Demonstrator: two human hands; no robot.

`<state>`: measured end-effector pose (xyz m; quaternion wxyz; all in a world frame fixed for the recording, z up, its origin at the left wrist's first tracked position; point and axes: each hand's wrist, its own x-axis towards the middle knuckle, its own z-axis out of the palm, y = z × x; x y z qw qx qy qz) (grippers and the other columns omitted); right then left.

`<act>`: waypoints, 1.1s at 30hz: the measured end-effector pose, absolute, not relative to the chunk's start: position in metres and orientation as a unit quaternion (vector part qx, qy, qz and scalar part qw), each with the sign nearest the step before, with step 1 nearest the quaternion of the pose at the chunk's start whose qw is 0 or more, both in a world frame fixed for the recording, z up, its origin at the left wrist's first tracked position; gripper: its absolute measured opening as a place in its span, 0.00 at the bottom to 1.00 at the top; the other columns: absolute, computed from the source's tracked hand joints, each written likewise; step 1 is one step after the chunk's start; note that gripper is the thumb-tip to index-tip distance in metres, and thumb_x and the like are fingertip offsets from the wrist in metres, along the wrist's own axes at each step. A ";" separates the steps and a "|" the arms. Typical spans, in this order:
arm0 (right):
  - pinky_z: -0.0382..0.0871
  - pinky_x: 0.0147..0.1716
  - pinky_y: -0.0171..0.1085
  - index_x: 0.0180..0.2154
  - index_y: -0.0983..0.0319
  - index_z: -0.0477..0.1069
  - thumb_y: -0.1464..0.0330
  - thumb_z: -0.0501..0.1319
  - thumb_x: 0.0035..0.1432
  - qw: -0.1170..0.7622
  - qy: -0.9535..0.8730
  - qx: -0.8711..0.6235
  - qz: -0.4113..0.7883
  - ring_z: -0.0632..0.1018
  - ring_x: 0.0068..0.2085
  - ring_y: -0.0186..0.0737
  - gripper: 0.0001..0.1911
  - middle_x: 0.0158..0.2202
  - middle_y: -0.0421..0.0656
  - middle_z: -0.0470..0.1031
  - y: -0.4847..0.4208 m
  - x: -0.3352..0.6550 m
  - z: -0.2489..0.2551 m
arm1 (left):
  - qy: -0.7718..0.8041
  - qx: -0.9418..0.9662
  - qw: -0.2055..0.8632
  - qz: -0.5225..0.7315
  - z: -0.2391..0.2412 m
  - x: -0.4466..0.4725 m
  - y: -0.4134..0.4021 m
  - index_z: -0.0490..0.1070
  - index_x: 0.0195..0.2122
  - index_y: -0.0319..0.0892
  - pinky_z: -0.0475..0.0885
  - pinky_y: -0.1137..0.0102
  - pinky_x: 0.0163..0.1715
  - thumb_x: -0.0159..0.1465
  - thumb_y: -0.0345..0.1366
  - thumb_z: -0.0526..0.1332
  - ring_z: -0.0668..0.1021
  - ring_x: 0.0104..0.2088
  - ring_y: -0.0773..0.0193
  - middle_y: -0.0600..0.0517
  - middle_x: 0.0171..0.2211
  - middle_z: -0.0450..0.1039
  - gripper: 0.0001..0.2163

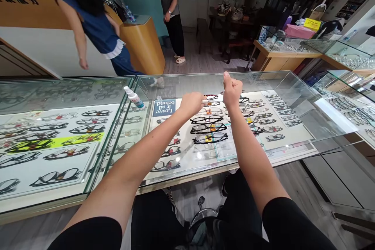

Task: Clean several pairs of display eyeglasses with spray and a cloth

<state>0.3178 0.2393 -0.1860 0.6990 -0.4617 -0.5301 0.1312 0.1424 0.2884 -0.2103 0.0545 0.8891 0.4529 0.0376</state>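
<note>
My left hand (pixel 191 103) is closed above the glass display counter (pixel 187 80). A small white piece (pixel 204 102) shows at its fingers; its kind is unclear. To the right, my right hand (pixel 232 90) is closed in a fist with the thumb upward, and whatever it may hold is hidden. A red-rimmed pair of glasses (pixel 211 97) shows just beyond my left fingers. Nearer to me, between my forearms, are several dark-framed pairs of glasses (pixel 208 129) in a column, some with orange or yellow tags.
A white spray bottle (pixel 134 97) stands on the counter left of my hands. More eyeglasses (pixel 90 129) fill the left case. One person (pixel 96 27) in blue is beyond the counter, another person (pixel 171 8) farther back. Another glass case (pixel 342 105) stands at right.
</note>
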 end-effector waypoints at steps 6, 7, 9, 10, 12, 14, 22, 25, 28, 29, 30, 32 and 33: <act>0.47 0.26 0.40 0.21 0.56 0.43 0.37 0.61 0.72 0.691 -0.545 -0.451 0.150 0.49 0.25 0.32 0.43 0.20 0.35 0.44 0.234 0.315 -0.183 | 0.438 0.897 0.057 0.037 -0.212 0.143 0.287 0.86 0.46 0.49 0.68 0.65 0.42 0.72 0.37 0.60 0.83 0.51 0.50 0.44 0.48 0.85 0.13; 0.47 0.26 0.40 0.22 0.56 0.43 0.37 0.61 0.72 0.693 -0.543 -0.451 0.144 0.48 0.26 0.32 0.43 0.21 0.34 0.44 0.234 0.313 -0.183 | 0.436 0.897 0.055 0.038 -0.210 0.143 0.286 0.86 0.46 0.49 0.67 0.65 0.41 0.72 0.36 0.59 0.83 0.50 0.50 0.43 0.48 0.85 0.13; 0.45 0.27 0.41 0.22 0.56 0.42 0.36 0.60 0.71 0.702 -0.534 -0.454 0.127 0.47 0.26 0.32 0.43 0.21 0.34 0.42 0.235 0.311 -0.183 | 0.438 0.896 0.048 0.052 -0.203 0.142 0.283 0.87 0.45 0.49 0.66 0.63 0.39 0.71 0.34 0.59 0.83 0.48 0.49 0.43 0.47 0.84 0.14; 0.45 0.27 0.41 0.22 0.56 0.41 0.35 0.60 0.71 0.708 -0.528 -0.455 0.117 0.47 0.26 0.33 0.43 0.21 0.34 0.42 0.235 0.309 -0.183 | 0.440 0.894 0.046 0.068 -0.198 0.140 0.282 0.88 0.45 0.49 0.66 0.63 0.38 0.70 0.34 0.59 0.83 0.48 0.49 0.44 0.46 0.83 0.15; 0.44 0.28 0.41 0.23 0.55 0.41 0.34 0.59 0.71 0.724 -0.517 -0.447 0.092 0.47 0.26 0.33 0.43 0.22 0.34 0.41 0.234 0.308 -0.181 | 0.450 0.883 0.051 0.123 -0.186 0.135 0.280 0.88 0.44 0.50 0.65 0.62 0.37 0.70 0.36 0.61 0.82 0.46 0.50 0.45 0.45 0.83 0.14; 0.44 0.29 0.42 0.23 0.55 0.41 0.33 0.58 0.71 0.739 -0.510 -0.433 0.071 0.47 0.27 0.34 0.43 0.23 0.34 0.41 0.233 0.308 -0.179 | 0.468 0.853 0.091 0.213 -0.172 0.126 0.278 0.89 0.42 0.48 0.65 0.62 0.37 0.69 0.40 0.63 0.81 0.44 0.52 0.46 0.43 0.82 0.12; 0.50 0.31 0.39 0.28 0.57 0.67 0.33 0.63 0.65 0.603 -0.618 -0.449 0.230 0.57 0.27 0.35 0.35 0.23 0.34 0.56 0.224 0.274 -0.184 | 0.437 0.528 0.519 0.511 -0.168 0.073 0.252 0.83 0.34 0.41 0.59 0.68 0.25 0.49 0.52 0.80 0.65 0.24 0.67 0.56 0.23 0.67 0.21; 0.48 0.30 0.38 0.32 0.57 0.72 0.33 0.68 0.60 0.528 -0.658 -0.433 0.317 0.56 0.27 0.34 0.33 0.22 0.31 0.54 0.217 0.249 -0.191 | 0.414 0.482 0.558 0.533 -0.184 0.059 0.238 0.83 0.34 0.41 0.60 0.69 0.24 0.42 0.52 0.84 0.68 0.24 0.67 0.55 0.25 0.71 0.25; 0.48 0.30 0.38 0.30 0.57 0.69 0.34 0.68 0.59 0.504 -0.673 -0.424 0.336 0.55 0.27 0.34 0.33 0.22 0.31 0.53 0.213 0.234 -0.197 | 0.400 0.488 0.555 0.542 -0.198 0.054 0.231 0.83 0.31 0.41 0.61 0.70 0.25 0.40 0.53 0.85 0.70 0.26 0.68 0.51 0.30 0.79 0.25; 0.49 0.30 0.38 0.30 0.57 0.68 0.34 0.68 0.60 0.503 -0.673 -0.425 0.338 0.55 0.27 0.34 0.33 0.22 0.32 0.54 0.212 0.231 -0.198 | 0.399 0.495 0.551 0.541 -0.201 0.053 0.230 0.83 0.30 0.41 0.61 0.70 0.25 0.41 0.53 0.85 0.70 0.26 0.68 0.50 0.31 0.80 0.25; 0.49 0.30 0.38 0.29 0.57 0.67 0.34 0.67 0.60 0.502 -0.671 -0.427 0.340 0.56 0.27 0.34 0.33 0.22 0.32 0.54 0.212 0.230 -0.199 | 0.398 0.502 0.549 0.537 -0.204 0.052 0.231 0.83 0.29 0.41 0.61 0.70 0.25 0.42 0.54 0.85 0.69 0.25 0.69 0.50 0.31 0.79 0.25; 0.49 0.30 0.38 0.29 0.57 0.67 0.36 0.67 0.61 0.504 -0.665 -0.434 0.340 0.56 0.27 0.34 0.32 0.22 0.32 0.54 0.212 0.230 -0.200 | 0.395 0.518 0.544 0.529 -0.207 0.050 0.233 0.84 0.30 0.41 0.61 0.69 0.25 0.44 0.56 0.84 0.68 0.25 0.68 0.52 0.27 0.76 0.25; 0.49 0.30 0.38 0.28 0.57 0.67 0.37 0.67 0.61 0.506 -0.661 -0.438 0.338 0.57 0.27 0.34 0.31 0.22 0.32 0.54 0.212 0.230 -0.201 | 0.393 0.527 0.540 0.526 -0.208 0.049 0.234 0.85 0.32 0.41 0.61 0.69 0.25 0.44 0.56 0.84 0.67 0.24 0.68 0.53 0.25 0.74 0.25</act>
